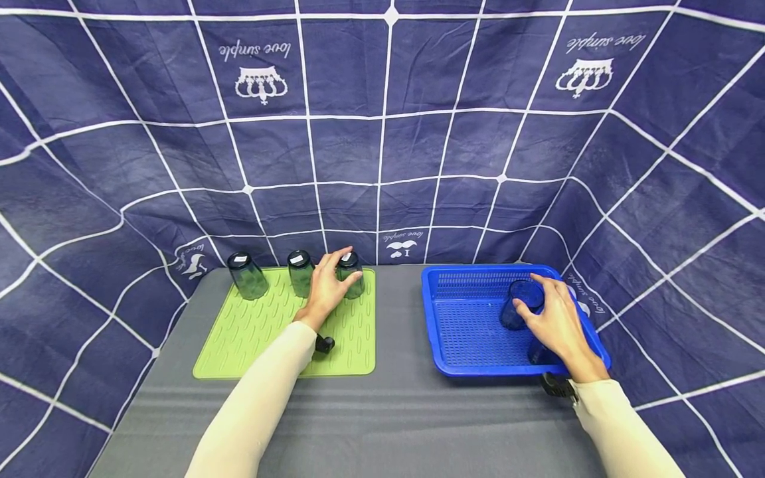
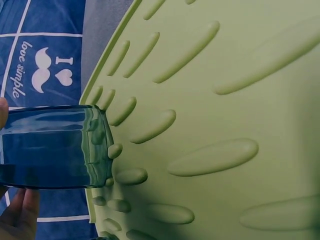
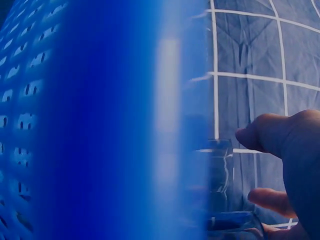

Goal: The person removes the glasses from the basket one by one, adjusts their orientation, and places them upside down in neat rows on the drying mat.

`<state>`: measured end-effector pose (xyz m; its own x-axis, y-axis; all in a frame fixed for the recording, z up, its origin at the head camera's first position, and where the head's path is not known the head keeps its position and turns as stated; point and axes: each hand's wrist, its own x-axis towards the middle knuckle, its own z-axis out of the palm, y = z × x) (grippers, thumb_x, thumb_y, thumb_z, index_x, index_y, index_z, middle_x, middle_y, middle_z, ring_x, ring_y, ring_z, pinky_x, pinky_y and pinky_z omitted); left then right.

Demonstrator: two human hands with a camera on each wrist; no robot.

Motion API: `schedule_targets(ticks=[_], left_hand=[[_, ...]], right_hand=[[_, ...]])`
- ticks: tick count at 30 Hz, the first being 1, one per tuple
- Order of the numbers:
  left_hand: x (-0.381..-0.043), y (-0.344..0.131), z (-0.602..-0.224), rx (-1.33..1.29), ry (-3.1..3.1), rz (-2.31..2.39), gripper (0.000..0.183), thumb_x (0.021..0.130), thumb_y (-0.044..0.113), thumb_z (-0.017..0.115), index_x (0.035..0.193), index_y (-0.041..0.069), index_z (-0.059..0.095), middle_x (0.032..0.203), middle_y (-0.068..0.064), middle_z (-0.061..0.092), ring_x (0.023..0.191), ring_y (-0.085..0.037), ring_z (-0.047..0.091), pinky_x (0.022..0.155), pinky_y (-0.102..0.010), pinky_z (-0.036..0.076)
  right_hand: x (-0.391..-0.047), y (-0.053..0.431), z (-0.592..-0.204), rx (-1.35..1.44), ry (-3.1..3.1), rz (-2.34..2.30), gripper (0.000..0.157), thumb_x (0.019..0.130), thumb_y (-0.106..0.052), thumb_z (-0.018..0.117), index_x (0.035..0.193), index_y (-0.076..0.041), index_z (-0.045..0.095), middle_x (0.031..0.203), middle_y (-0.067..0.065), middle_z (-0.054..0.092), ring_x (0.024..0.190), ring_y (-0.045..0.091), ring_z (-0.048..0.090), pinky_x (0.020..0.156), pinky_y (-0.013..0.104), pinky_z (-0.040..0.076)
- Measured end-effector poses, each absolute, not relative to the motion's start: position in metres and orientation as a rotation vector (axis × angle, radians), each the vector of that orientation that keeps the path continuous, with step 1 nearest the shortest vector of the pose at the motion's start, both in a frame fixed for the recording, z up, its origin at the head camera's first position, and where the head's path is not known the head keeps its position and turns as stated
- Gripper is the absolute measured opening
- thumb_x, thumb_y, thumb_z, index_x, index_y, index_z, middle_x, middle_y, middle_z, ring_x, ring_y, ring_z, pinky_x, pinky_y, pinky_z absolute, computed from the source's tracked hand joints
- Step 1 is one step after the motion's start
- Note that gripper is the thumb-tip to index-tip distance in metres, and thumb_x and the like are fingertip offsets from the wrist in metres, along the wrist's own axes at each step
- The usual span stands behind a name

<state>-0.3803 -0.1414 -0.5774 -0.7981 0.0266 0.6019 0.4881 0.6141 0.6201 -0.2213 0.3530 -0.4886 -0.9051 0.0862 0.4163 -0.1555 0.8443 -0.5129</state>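
Observation:
On the green mat, my left hand point(image 1: 327, 285) grips the right-hand dark glass point(image 1: 354, 284) near its top. That glass stands upside down, and in the left wrist view its lower edge meets the ridged mat point(image 2: 210, 120). Two similar upturned glasses stand farther left, one in the middle point(image 1: 301, 279) and one at the outer side point(image 1: 250, 280). My right hand point(image 1: 558, 318) is in the blue basket point(image 1: 439, 345), fingers spread about the upper part of a blue glass point(image 1: 512, 315). In the right wrist view, the thumb and fingertips show apart from the glass point(image 3: 220, 175).
Partly under my right hand, another dark glass point(image 1: 540, 354) stands in the basket's near right corner. Grey cloth point(image 1: 400, 332) covers the table between mat and basket. A blue checked curtain point(image 1: 418, 153) rises behind and at both sides.

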Motion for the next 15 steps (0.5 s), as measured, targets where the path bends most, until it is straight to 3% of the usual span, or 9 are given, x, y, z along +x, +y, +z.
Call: schedule_targets(ticks=[15], left_hand=[[-0.383, -0.141, -0.5855, -0.404, -2.282, -1.084, 0.074, 0.09, 0.032, 0.103, 0.157, 0.03, 0.072, 0.138, -0.017, 0.079, 0.129, -0.044, 0.077, 0.109, -0.066, 0.061]], right_hand=[[-0.2272, 0.357, -0.4894, 0.018, -2.751, 0.716, 0.089, 0.1, -0.03, 0.089, 0.167, 0.012, 0.048, 0.159, 0.046, 0.055, 0.146, 0.069, 0.055, 0.117, 0.083, 0.048]])
